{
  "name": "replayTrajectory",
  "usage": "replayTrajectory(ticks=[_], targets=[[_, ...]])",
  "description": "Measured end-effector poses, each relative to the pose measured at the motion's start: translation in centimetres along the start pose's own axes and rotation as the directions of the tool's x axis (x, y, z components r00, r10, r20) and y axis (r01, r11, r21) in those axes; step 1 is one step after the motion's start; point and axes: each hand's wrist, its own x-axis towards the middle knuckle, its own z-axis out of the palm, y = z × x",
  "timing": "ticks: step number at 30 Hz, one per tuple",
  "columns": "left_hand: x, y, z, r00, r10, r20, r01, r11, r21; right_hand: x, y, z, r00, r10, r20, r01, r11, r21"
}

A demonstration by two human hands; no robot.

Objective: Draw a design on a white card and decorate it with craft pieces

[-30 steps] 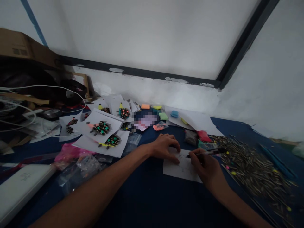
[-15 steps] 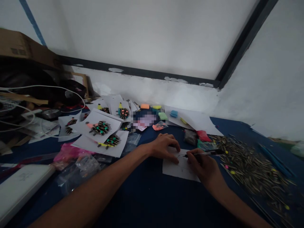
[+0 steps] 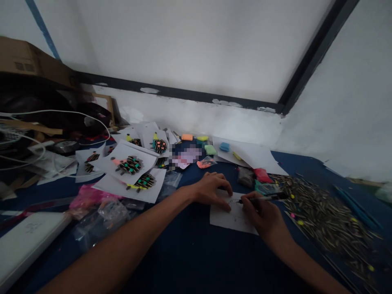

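A small white sheet of paper (image 3: 225, 218) lies on the dark blue table top, with small dark marks along its upper part. My left hand (image 3: 213, 189) rests over its upper left corner, fingers spread and curved, thumb on the paper. In my right hand (image 3: 262, 212) is a pen (image 3: 269, 197), gripped between thumb and fingers. The pen slants, its tip at the paper close to the marks and its dark end pointing right. My right hand covers the sheet's right edge.
A wide heap of striped sunflower seeds (image 3: 330, 220) spreads to the right. Colored clay packs, including a red one (image 3: 262, 175) and a blue one (image 3: 224, 146), lie behind the paper. Hedgehog figures on white sheets (image 3: 130, 163), plastic bags (image 3: 104, 220) and a white box (image 3: 33, 241) occupy the left.
The pen tip has shifted very slightly to the right along the marks, with my right hand. My left hand stays in place.
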Motion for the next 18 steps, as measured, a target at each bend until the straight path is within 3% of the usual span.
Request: replayTrajectory(ticks=[18], targets=[[-0.05,-0.06,-0.07,1.0,0.013,0.004,-0.013,1.0,0.009,-0.1,-0.16,-0.16,1.0,0.019,0.024,-0.019,1.0,-0.01]])
